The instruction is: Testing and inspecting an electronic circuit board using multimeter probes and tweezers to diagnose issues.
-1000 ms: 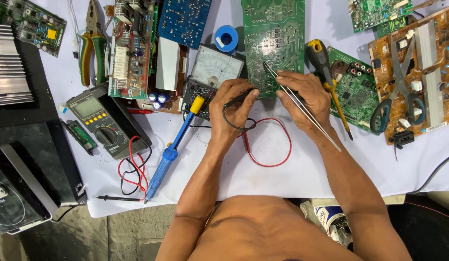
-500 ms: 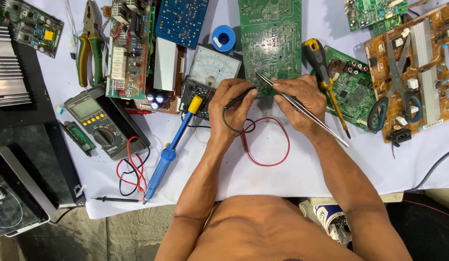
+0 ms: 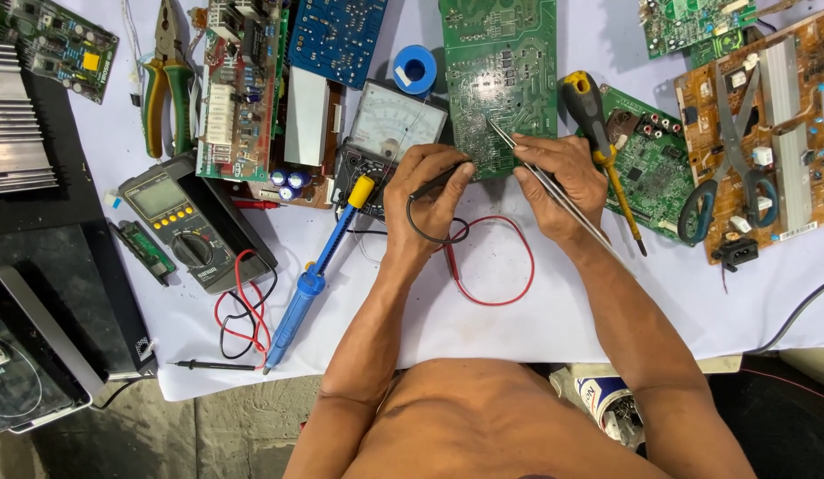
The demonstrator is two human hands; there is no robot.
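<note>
Fingers of left hand (image 3: 427, 197) pinched on black probe (image 3: 436, 182); right hand (image 3: 558, 182) fingers grip tweezers (image 3: 527, 165), tips on green board (image 3: 500, 80).

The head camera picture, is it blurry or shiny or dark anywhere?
Head view: sharp and evenly lit, the green circuit board crisp; only soft shadows under the left hand and right hand; the silver tweezers glint slightly; the lower left corner is darker.

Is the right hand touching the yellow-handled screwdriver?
Apart. The head view shows white cloth between the right hand and the yellow-handled screwdriver beside it.
</note>
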